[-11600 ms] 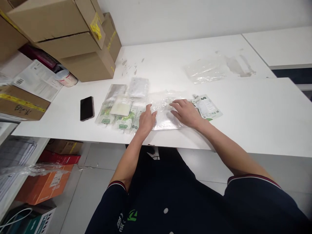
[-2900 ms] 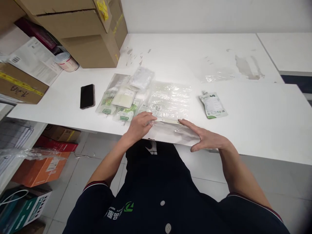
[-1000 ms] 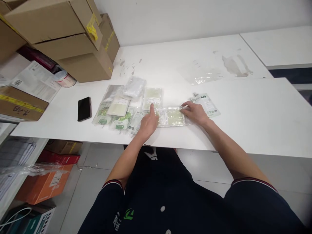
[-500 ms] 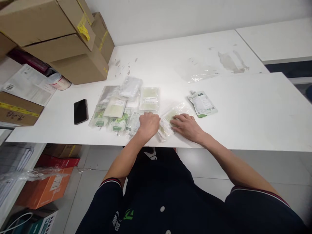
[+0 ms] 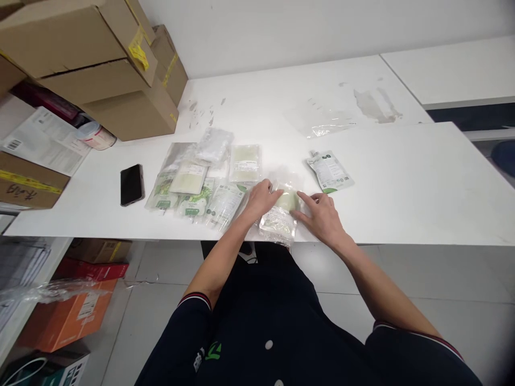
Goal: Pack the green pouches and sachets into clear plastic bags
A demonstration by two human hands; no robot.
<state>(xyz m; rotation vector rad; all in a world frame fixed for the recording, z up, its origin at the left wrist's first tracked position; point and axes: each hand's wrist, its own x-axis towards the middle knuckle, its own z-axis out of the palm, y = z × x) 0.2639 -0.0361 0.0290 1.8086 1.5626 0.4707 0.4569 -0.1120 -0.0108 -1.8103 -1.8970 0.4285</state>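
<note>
A clear plastic bag [image 5: 279, 217] with a pale green packet inside lies at the white table's [image 5: 402, 182] front edge, its near end hanging over. My left hand [image 5: 260, 197] pinches the bag's left side. My right hand [image 5: 322, 214] rests on its right side, fingers bent against the plastic. A row of bagged green-and-white packets [image 5: 193, 185] lies just left of my left hand, with one pale green bagged packet [image 5: 245, 162] behind it. A white spouted pouch [image 5: 330, 171] lies beyond my right hand.
A black phone [image 5: 132, 184] lies left of the packets. Stacked cardboard boxes [image 5: 100, 59] fill the back left corner, with a printed sheet [image 5: 44, 140] and a tape roll [image 5: 96, 135]. An empty clear bag [image 5: 325, 115] lies at the back. Boxes [image 5: 68, 316] stand on the floor.
Both hands have turned the bagged packet from slanting to lengthwise toward me and drawn it to the table's front edge. My right hand shifted from on top to its right side.
</note>
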